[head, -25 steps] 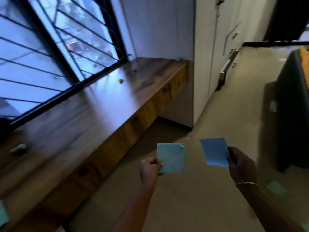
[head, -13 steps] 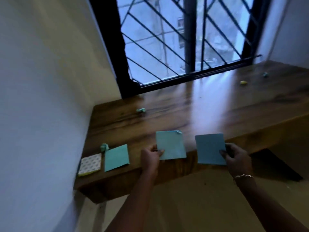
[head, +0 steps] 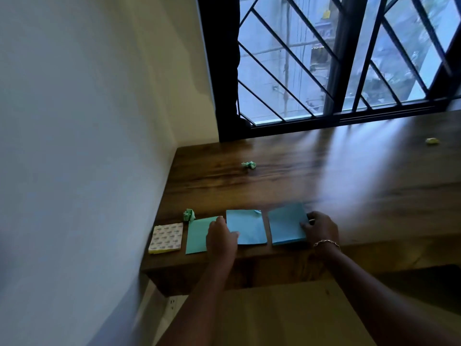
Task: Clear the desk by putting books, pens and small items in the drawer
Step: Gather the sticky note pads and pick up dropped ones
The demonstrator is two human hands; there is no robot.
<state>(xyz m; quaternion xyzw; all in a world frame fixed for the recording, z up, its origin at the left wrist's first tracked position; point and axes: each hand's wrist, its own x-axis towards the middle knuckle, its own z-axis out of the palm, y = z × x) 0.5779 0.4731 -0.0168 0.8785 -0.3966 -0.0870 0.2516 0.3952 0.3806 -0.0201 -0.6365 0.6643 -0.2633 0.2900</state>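
Mostly facing a pale wall on the left and a black-barred window behind. Below these, looking down on a dark wooden desk running off to the right. Reaching over its front edge with both arms.

Pinching the left edge of the middle blue sheet with the left hand, thumb raised, fingers curled onto the paper, the sheet lying flat on the wood near the front edge. Gripping the right edge of the right blue sheet with the right hand, fingertips on top, that sheet also down on the desk, just beside the middle one with a thin strip of wood between.

Partly covering a teal sheet with the left hand. Further left, near the wall: a patterned pad, flat on the desk.

Then the scraps. Just behind the teal sheet, a crumpled green ball. Well back toward the window, a second green scrap. Far right, a yellow scrap. Lastly, a chain bracelet on the right wrist.
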